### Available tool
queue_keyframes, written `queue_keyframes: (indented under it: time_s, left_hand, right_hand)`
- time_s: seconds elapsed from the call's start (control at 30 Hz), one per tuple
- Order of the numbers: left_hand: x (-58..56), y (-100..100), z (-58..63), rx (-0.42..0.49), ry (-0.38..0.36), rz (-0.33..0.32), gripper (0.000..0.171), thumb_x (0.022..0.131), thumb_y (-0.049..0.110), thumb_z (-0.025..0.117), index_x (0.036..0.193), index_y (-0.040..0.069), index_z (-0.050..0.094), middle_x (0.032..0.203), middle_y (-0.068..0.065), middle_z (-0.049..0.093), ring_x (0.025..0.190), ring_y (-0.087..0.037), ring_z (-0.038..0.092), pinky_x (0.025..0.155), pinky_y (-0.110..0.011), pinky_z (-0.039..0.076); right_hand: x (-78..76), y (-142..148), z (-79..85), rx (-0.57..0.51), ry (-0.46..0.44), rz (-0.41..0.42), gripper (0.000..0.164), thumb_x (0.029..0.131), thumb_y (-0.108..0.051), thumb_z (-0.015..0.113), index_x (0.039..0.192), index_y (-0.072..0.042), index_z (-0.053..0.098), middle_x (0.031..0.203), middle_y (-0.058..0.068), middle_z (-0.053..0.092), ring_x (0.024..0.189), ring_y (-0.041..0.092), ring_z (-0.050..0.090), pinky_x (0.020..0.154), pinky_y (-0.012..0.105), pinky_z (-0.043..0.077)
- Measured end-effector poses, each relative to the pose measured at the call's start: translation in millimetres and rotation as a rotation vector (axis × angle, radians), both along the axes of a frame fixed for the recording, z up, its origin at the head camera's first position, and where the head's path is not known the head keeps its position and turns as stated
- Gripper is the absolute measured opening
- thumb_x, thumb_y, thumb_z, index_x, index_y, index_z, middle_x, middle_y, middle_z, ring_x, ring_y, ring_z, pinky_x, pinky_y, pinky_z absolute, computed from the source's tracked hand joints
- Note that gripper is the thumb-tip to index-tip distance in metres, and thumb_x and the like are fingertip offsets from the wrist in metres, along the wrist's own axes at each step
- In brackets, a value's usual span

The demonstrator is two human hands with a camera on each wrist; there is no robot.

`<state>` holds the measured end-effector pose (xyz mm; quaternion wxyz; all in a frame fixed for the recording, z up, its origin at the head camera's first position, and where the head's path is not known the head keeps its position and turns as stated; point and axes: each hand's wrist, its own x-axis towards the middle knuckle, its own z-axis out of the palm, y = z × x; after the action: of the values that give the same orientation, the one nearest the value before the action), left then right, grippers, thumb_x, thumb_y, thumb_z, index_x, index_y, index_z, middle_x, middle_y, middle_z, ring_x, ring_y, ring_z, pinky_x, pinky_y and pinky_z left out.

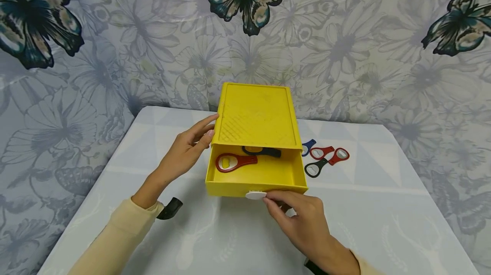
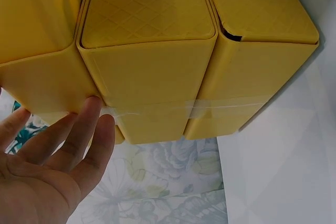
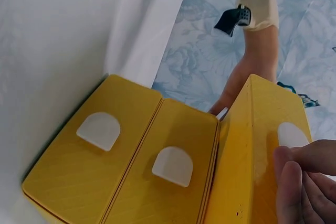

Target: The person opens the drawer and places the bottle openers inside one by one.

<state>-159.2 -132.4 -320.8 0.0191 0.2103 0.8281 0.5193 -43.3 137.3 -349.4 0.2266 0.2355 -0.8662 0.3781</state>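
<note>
A yellow drawer box [image 1: 258,115] stands on the table with its top drawer [image 1: 226,189] pulled part way out. My right hand [image 1: 304,219] pinches that drawer's white handle [image 1: 255,195] between thumb and fingers. At the box's left side rests my left hand [image 1: 184,151], its extended fingertips against the wall, as the left wrist view also shows. Inside the drawer lie a red ring-headed tool [image 1: 235,162], resembling a bottle opener, and a dark one [image 1: 262,151] partly under the box's top edge.
Right of the box lie several similar tools: blue [image 1: 308,147], black [image 1: 315,167] and red [image 1: 339,155]. Two lower drawers, each with a white handle [image 3: 173,166], are closed in the right wrist view. Clear tape [image 2: 157,109] crosses the box's side. Butterfly-patterned wall covering [image 1: 345,53] stands behind the table.
</note>
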Motion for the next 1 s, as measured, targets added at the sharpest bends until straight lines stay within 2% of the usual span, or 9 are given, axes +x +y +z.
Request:
queue_keyframes:
  time_s: [0.07,0.1,0.67,1.0]
  left_hand:
    - [5.1,1.7,7.8,-0.003,-0.014,0.002,0.047,0.101,0.028,0.043,0.146,0.028,0.032,0.141,-0.008,0.048,0.116,-0.024,0.059,0.091,-0.041,0.053]
    - [5.6,1.7,8.1,-0.004,-0.013,0.002,0.047,0.101,0.028,0.043,0.147,0.028,0.032,0.141,-0.008,0.048,0.115,-0.024,0.059,0.090,-0.041,0.053]
    - [5.4,-0.1,6.5,-0.006,-0.026,0.002,0.047,0.101,0.030,0.041,0.147,0.028,0.031,0.143,-0.008,0.045,0.118,-0.025,0.058,0.092,-0.041,0.052]
    - [5.3,-0.5,6.0,-0.016,-0.021,0.006,0.047,0.101,0.029,0.042,0.147,0.029,0.031,0.143,-0.008,0.046,0.116,-0.024,0.058,0.091,-0.042,0.052]
  right_hand:
    - [-4.8,0.7,-1.0,-0.011,0.006,0.017,0.013,0.078,-0.015,0.076,0.091,-0.014,0.074,0.076,-0.006,0.071,0.063,-0.002,0.061,0.057,0.008,0.050]
    - [-7.3,0.8,-1.3,-0.017,0.011,0.026,0.011,0.079,-0.015,0.076,0.090,-0.014,0.074,0.076,-0.005,0.071,0.062,-0.001,0.062,0.057,0.009,0.050]
    - [-47.1,0.2,-3.8,0.002,0.021,0.009,0.012,0.081,-0.015,0.074,0.091,-0.010,0.074,0.079,0.000,0.073,0.065,0.004,0.065,0.056,0.012,0.052]
    - [-64.5,1.4,-6.3,0.002,0.021,-0.011,0.014,0.078,-0.010,0.076,0.092,-0.012,0.074,0.080,-0.001,0.073,0.065,0.004,0.066,0.055,0.011,0.051]
